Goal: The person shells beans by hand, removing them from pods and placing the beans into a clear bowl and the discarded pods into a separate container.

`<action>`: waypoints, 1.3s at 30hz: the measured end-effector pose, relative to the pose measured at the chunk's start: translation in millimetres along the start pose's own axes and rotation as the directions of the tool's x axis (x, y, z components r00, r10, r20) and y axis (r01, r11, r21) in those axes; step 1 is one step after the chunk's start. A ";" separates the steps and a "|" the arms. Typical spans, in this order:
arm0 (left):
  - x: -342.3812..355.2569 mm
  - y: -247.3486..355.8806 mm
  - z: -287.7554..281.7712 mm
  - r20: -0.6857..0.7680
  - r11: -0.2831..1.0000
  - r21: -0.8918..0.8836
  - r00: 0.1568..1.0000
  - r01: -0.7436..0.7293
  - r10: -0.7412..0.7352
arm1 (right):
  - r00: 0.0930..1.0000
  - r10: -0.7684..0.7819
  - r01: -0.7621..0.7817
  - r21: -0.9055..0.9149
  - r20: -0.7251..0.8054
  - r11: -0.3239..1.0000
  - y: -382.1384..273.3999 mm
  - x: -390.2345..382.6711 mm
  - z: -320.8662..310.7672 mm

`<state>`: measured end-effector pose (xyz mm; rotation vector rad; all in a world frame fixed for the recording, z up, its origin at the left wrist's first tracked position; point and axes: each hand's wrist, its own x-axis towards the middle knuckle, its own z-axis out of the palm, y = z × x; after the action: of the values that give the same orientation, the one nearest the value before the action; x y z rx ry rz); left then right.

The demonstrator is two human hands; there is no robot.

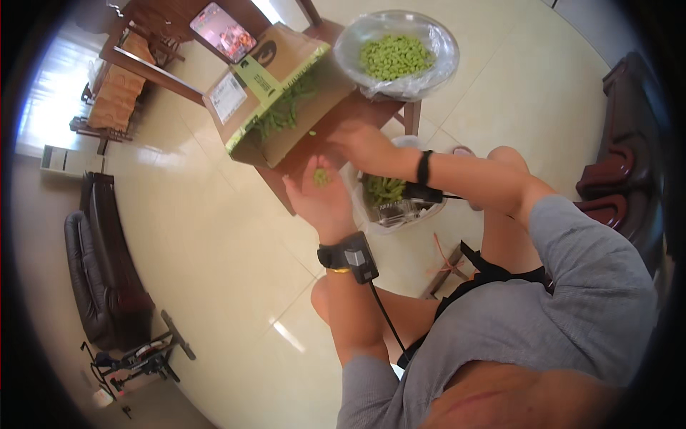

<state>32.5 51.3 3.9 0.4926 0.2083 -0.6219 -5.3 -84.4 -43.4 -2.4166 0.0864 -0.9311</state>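
Observation:
My left hand (323, 204) is palm up near the table's edge, cupping a few shelled green beans (321, 176). Just right of it, my right hand (361, 143) hangs low over the tabletop, too smeared by motion to show its fingers. Beyond both hands, an opened cardboard box (304, 51) lies with its mouth toward me, green bean pods (282, 114) inside. One loose green bean (312, 133) sits at the box's mouth. A bowl lined with clear plastic (444, 56) holds a heap of shelled beans (395, 57) at the table's far right.
Below my right forearm stands a bin with a white liner (389, 227), holding green pods or husks. A phone (224, 32) leans above the box on the reddish-brown table (286, 187). Dark sofas (107, 250) flank the tiled floor, with an exercise machine (139, 357) at lower left.

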 end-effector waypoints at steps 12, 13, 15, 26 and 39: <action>-17.2 30.1 -8.9 0.007 0.995 -0.092 1.000 -0.029 0.030 | 0.986 0.131 -0.082 -0.384 0.103 0.920 -9.4 58.8 45.7; -17.2 32.5 -10.5 0.004 0.995 -0.093 0.999 -0.040 0.041 | 0.977 0.198 -0.160 -0.347 0.077 0.924 -15.7 58.1 42.7; -19.0 35.3 -10.6 0.009 0.994 -0.097 0.999 -0.052 0.053 | 0.938 0.325 -0.312 -0.119 0.120 0.943 -26.5 51.9 26.9; -52.7 -21.7 11.5 0.333 0.630 0.634 0.894 -0.448 0.300 | 0.492 0.487 -0.218 0.644 0.721 -0.733 -69.0 -18.9 3.8; -54.2 -50.9 11.1 0.596 0.409 0.676 0.781 -0.613 0.187 | 0.716 0.520 -0.545 0.838 0.467 -0.002 5.8 -95.8 17.1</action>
<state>-40.8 37.4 12.2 1.3168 -0.7179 -0.2654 -66.3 -57.8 -114.7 -0.9710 0.3169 -0.3181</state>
